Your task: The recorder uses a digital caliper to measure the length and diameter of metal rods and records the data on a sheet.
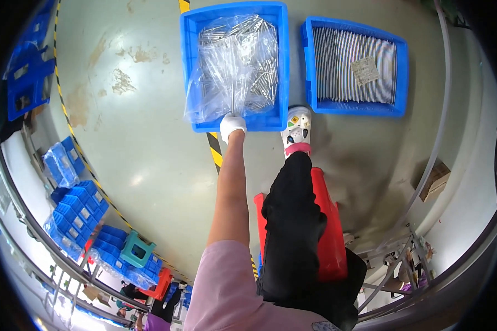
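Note:
My left hand [232,124], in a white glove, reaches down to the near rim of a blue plastic bin [281,66] on the floor. Its fingers are closed on thin metal rods [233,99] that stick up into the bin. A crumpled clear plastic bag [215,83] lies over several more metal rods in that bin. My right hand is out of sight. My leg in black trousers ends in a white clog [296,128] beside the bin.
A second blue bin [309,77] to the right holds neat rows of metal rods and a paper slip. A red stool [331,231] is under my leg. Stacked blue bins [77,212], a teal stool [137,251], yellow-black floor tape [214,149] and a cardboard box [435,179] surround this spot.

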{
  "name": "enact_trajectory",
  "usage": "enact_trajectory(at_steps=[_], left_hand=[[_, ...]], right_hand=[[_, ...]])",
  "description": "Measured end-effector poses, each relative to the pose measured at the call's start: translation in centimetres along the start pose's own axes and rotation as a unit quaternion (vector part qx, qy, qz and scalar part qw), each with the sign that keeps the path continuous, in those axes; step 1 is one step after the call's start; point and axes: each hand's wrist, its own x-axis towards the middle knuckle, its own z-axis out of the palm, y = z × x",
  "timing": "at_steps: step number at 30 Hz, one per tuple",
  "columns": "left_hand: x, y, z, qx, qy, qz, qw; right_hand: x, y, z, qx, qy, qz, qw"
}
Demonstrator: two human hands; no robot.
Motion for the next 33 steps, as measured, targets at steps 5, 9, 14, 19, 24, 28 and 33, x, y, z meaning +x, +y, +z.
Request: enact_trajectory(at_steps=[5, 9, 14, 19, 24, 28, 33], left_hand=[[0.1, -0.8, 0.1, -0.066, 0.032, 0.008, 0.997], [1.0, -1.8, -0.8, -0.157, 0.093, 0.011, 0.983], [2.3, -2.8, -1.4, -0.154, 0.112, 0.031, 0.981], [0.2, -1.2, -1.9, -0.138, 0.080, 0.003, 0.987], [0.3, -1.3, -0.9, -0.125, 0.072, 0.014, 0.989], [-0.3, -0.3, -0.4, -0.054, 0.057, 0.019, 0.997], [-0.4, 0.6, -1.3, -0.010, 0.015, -0.016, 1.000]], right_hand=[[-0.8, 0.1, 0.1, 0.001, 0.005, 0.021, 1.000], [-1.0, 0.4, 0.1, -0.027, 0.008, 0.015, 0.999], [-0.1, 0.1, 0.6, -0.012, 0.039, 0.001, 0.999], [2.0, -0.5, 1.3, 0.000, 0.073, -0.012, 0.997], [-3.3, 1.3, 1.5, 0.033, 0.028, 0.124, 0.991], [-4.1, 1.1, 1.0, 0.137, -0.055, 0.207, 0.967], [0.7, -0.9, 0.9, 0.030, 0.002, 0.081, 0.996]])
